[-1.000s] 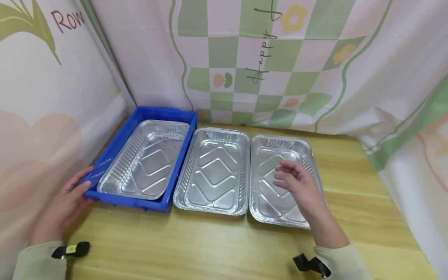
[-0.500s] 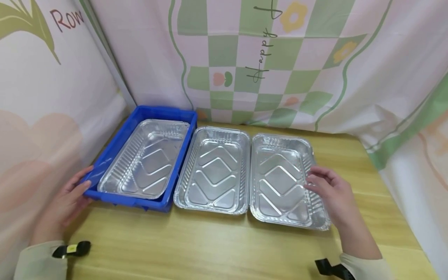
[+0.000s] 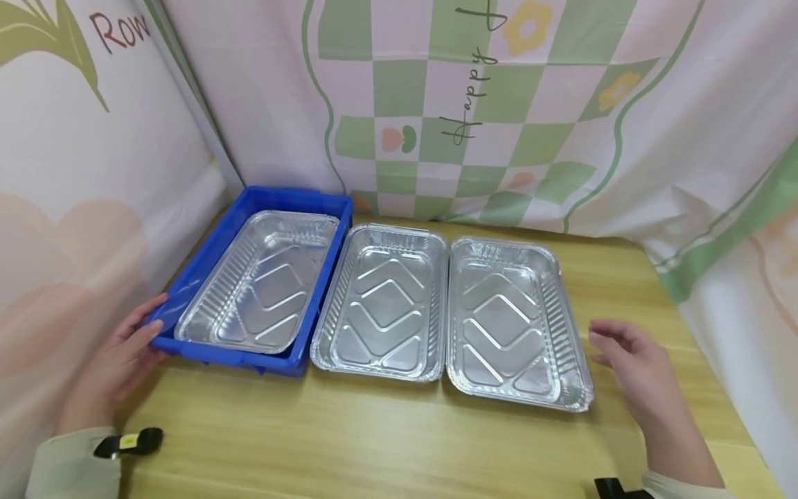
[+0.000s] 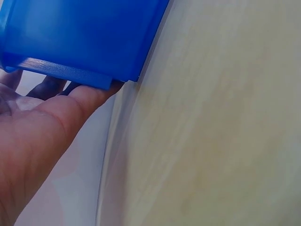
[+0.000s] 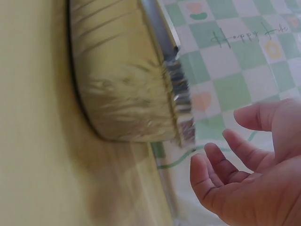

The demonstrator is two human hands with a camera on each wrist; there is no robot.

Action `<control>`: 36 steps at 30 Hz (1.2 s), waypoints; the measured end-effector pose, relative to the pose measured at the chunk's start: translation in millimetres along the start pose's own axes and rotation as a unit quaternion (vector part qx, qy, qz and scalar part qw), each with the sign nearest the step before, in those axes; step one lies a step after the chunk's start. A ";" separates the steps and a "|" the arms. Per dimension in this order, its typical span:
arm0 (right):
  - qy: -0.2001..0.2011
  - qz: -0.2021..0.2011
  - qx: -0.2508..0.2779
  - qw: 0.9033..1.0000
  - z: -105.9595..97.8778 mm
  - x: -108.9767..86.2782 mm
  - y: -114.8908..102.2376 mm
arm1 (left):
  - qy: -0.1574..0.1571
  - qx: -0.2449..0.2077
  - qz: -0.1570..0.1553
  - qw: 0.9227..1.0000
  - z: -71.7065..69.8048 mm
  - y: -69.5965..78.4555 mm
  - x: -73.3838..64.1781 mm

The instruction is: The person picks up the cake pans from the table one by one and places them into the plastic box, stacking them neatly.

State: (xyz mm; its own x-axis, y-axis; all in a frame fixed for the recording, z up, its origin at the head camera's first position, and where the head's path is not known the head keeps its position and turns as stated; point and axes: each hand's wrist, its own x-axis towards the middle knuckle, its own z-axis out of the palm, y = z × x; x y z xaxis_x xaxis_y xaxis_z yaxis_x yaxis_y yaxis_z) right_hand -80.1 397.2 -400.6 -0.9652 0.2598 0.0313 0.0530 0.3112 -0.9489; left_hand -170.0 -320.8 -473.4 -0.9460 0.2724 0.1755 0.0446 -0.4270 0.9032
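From above, the head view is facing down and forward over the desk; nearer, the left wrist's is sharing its nine-o'clock bin, the right's its four-o'clock tray.

A green-checked cloth hangs behind the wood-grain table.

The left sleeve and right sleeve are pale cream. Each wrist has a black piece — chunky and dark — and the left one has a little yellow patch.
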 end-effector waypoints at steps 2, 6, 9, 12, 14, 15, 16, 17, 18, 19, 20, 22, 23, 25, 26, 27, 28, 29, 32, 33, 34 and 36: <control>-0.005 0.012 -0.026 1.000 -2.0 -0.9 3.7 | 0.000 -0.003 -0.003 1.000 -0.5 0.1 0.0; -0.023 0.037 -0.014 0.999 -4.2 -2.1 11.1 | 0.000 -0.009 -0.002 1.000 -0.3 0.8 0.7; -0.035 0.047 0.015 0.998 -5.2 -2.4 16.7 | -0.001 -0.011 0.001 1.000 0.5 1.4 1.9; -0.042 0.049 0.048 0.997 -5.5 -2.8 21.1 | 0.000 -0.016 0.001 1.000 0.7 1.8 2.6; -0.049 0.049 0.068 0.995 -5.7 -3.5 23.6 | 0.003 -0.022 0.000 1.000 0.7 2.0 2.6; -0.052 0.048 0.073 0.995 -5.6 -3.9 24.7 | 0.004 -0.022 0.000 1.000 0.7 2.1 2.5; -0.056 0.047 0.081 0.994 -5.3 -4.4 25.6 | 0.005 -0.022 -0.001 1.000 0.5 2.0 2.5; -0.058 0.046 0.088 0.993 -5.0 -4.9 26.7 | 0.006 -0.023 -0.002 1.000 0.2 1.8 2.3; -0.062 0.046 0.095 0.992 -4.5 -5.3 27.6 | 0.007 -0.024 -0.002 1.000 0.0 1.6 2.1; -0.063 0.046 0.100 0.992 -4.1 -5.7 28.5 | 0.007 -0.024 -0.003 1.000 -0.2 1.3 1.9; -0.064 0.046 0.104 0.991 -3.5 -6.1 29.3 | 0.007 -0.023 -0.003 1.000 -0.3 1.2 1.8; -0.066 0.046 0.110 0.991 -2.7 -6.6 30.7 | 0.006 -0.021 -0.002 1.000 -0.5 0.7 1.4; -0.066 0.045 0.111 0.991 -2.4 -6.7 31.2 | 0.005 -0.019 -0.002 1.000 -0.5 0.7 1.3; -0.066 0.045 0.113 0.990 -2.0 -6.5 32.1 | 0.005 -0.015 -0.002 1.000 -0.4 0.5 1.3; -0.066 0.045 0.115 0.990 -1.9 -6.4 32.7 | 0.005 -0.012 -0.001 1.000 -0.2 0.4 1.3; -0.066 0.045 0.116 0.990 -1.8 -6.3 33.1 | 0.005 -0.011 0.000 1.000 -0.2 0.3 1.3; -0.067 0.045 0.117 0.990 -1.6 -6.1 33.9 | 0.004 -0.012 0.000 1.000 -0.2 0.2 1.3; -0.066 0.046 0.116 0.990 -1.3 -6.0 34.4 | 0.004 -0.014 0.000 1.000 -0.1 0.2 1.4; -0.066 0.049 0.113 0.990 -0.3 -5.3 36.3 | 0.002 -0.018 0.000 1.000 0.1 0.5 1.2; -0.066 0.050 0.110 0.990 0.1 -5.1 36.6 | 0.001 -0.019 0.000 1.000 0.2 0.7 1.1; -0.066 0.051 0.109 0.991 0.4 -4.9 36.9 | 0.001 -0.020 0.000 1.000 0.2 0.8 0.9; -0.065 0.052 0.110 0.990 1.2 -4.8 37.2 | 0.001 -0.016 0.000 1.000 0.3 0.8 0.5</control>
State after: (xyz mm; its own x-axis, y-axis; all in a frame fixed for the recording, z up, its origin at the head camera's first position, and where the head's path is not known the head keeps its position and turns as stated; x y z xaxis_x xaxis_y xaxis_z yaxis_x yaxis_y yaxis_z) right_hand -73.8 406.4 -436.5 -0.9831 0.1548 -0.0975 0.1106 0.0781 -0.9908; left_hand -170.4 -320.7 -472.5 -0.9464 0.2713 0.1754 0.0350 -0.4537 0.8905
